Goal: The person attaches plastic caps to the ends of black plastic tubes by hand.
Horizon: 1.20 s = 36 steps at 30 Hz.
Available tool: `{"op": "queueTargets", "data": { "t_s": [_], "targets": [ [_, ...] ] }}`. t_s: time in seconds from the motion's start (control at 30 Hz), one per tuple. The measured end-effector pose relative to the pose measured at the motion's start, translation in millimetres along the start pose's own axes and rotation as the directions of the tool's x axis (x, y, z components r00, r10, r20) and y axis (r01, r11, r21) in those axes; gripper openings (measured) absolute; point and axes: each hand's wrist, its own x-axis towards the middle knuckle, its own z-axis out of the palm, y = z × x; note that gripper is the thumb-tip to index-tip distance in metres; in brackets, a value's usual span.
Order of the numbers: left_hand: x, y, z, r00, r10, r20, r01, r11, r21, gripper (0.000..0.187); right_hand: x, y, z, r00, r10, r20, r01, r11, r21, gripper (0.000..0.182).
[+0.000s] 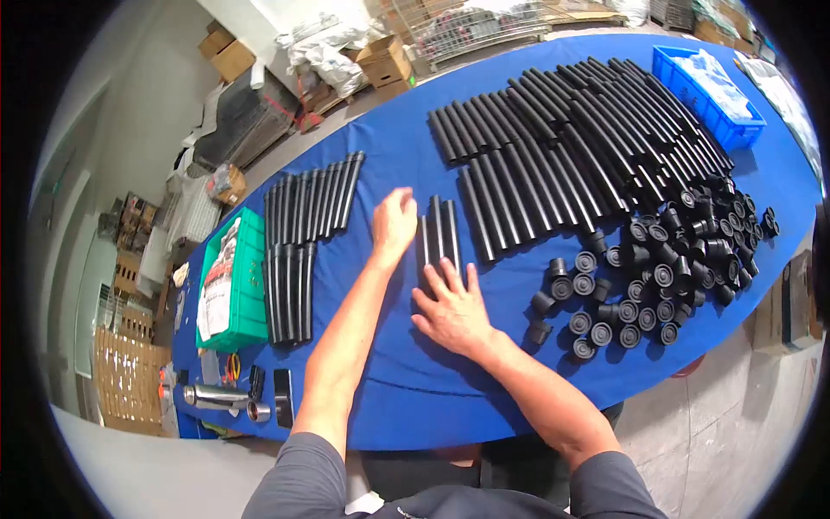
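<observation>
Three black tubes [437,233] lie side by side on the blue tablecloth in front of me. My right hand [454,316] rests over their near ends, palm down with the fingers spread. Just left of their far ends is my left hand [395,223], its fingers curled together. Whatever it may hold is hidden. To the left lie two rows of black tubes with wider ends at the top [311,199]. A large batch of plain black tubes [527,195] fills the table's right side, with a heap of black ribbed caps [648,268] below it.
A green crate [251,290] with papers stands at the left edge. Near it are a steel flask-like cylinder [216,397], a dark phone-like slab [284,398] and small tools. A blue crate [709,99] with plastic bags sits at the far right. Cartons [385,60] stand behind the table.
</observation>
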Motion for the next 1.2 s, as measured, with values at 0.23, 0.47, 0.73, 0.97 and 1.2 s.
{"op": "queueTargets", "data": {
  "t_s": [0.23,0.47,0.73,0.97,1.2],
  "targets": [
    [100.3,164.6,121.8,0.903,0.417,0.1,-0.413,0.909,-0.058,0.04,-0.5,3.6,0.9,0.992,0.042,-0.118,-0.028,0.993,0.118,0.053],
    [129.7,215.1,191.0,0.896,0.044,0.443,-0.096,0.991,0.097,0.042,-3.0,8.8,25.4,0.938,0.098,-0.331,0.049,0.911,0.41,0.065],
    [127.7,165.6,120.2,0.993,-0.117,-0.016,0.106,0.946,-0.305,0.026,2.3,4.2,-1.4,0.984,0.06,-0.168,-0.042,0.993,0.113,0.057],
    [-16.7,59.3,-36.4,0.977,-0.2,-0.081,0.114,0.798,-0.592,0.031,0.5,2.6,-4.6,0.989,0.029,-0.144,-0.021,0.998,0.055,0.044],
    [-174.2,-1.5,-69.9,0.992,-0.033,-0.121,0.035,0.999,0.011,0.048,-1.0,2.5,-0.4,0.991,0.011,-0.135,-0.006,0.999,0.032,0.049]
  ]
}}
